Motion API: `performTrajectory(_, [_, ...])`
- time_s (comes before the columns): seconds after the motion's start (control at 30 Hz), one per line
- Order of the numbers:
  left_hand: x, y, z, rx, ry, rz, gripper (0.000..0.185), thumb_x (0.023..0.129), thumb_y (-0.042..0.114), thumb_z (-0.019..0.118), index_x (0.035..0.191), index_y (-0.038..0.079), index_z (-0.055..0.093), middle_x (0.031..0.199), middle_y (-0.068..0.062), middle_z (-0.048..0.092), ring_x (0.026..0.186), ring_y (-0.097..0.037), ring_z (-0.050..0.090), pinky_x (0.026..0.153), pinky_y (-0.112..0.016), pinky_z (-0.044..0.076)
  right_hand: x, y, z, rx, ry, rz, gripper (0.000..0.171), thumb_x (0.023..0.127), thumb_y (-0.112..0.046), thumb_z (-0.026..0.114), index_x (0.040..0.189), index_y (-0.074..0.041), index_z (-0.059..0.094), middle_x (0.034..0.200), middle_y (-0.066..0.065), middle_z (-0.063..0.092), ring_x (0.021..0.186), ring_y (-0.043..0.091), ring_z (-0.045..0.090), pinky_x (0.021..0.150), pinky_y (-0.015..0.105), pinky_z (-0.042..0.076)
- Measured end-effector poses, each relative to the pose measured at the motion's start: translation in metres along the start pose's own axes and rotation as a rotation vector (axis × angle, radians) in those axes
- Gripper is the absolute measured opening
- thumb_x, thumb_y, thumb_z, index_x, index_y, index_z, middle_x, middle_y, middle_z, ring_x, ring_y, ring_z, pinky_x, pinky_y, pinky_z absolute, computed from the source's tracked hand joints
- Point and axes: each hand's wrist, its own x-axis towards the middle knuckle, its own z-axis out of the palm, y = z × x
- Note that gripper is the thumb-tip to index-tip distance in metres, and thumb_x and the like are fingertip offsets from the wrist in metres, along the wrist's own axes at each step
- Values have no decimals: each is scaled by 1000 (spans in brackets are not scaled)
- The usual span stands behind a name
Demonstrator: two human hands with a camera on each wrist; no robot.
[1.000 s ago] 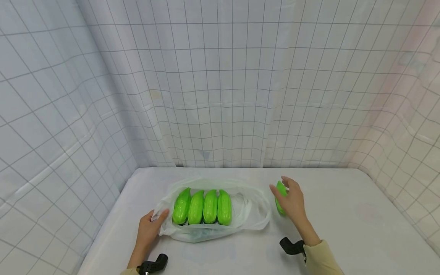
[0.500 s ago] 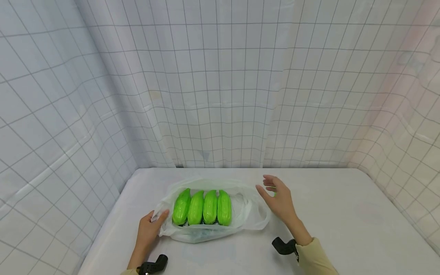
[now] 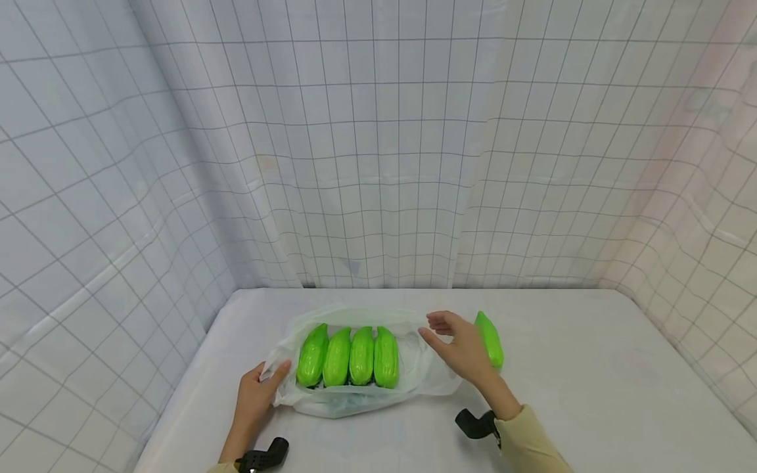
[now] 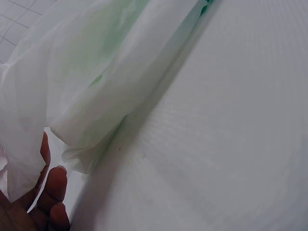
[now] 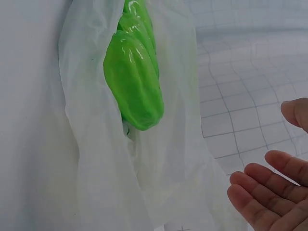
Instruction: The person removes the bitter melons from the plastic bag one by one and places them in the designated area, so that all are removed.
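Leftward went the empty right hand (fingers loose); left hand pinches bag.

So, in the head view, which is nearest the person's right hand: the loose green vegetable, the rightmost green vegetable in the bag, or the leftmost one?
From the right hand:
1. Loose green vegetable, on the table just right of the hand, partly behind it.
2. Rightmost bagged vegetable, left of the hand, inside the white plastic bag.
3. Leftmost bagged vegetable, at the bag's far left end, near the left hand.
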Motion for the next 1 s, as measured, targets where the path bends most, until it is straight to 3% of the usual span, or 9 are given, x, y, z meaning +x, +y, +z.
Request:
performTrajectory(0.4, [-1,0,0,11,-8,-6,57,83,47,64,110,-4,62,94,-12,66,72,-10,53,64,-23,44,0,-2,15,-16,-198,139,57,85,-47,61,123,-5,56,118,17,60,103,32,60,86,43,47])
performTrajectory(0.7, [-1,0,-2,24,-3,15,55,84,45,64,109,-3,63,93,-11,66,73,-10,52,65,-23,43,1,-1,23,-3,-260,112,58,87,-48,59,125,-4,55,122,16,58,104,37,58,85,48,45])
performTrajectory(1.0, [-1,1,-1,0,0,12,53,84,45,65,108,-2,64,89,-10,66,70,-10,52,64,-23,43,2,0,31,-39,-298,106,62,88,-48,58,126,1,52,122,20,57,104,36,58,84,44,47])
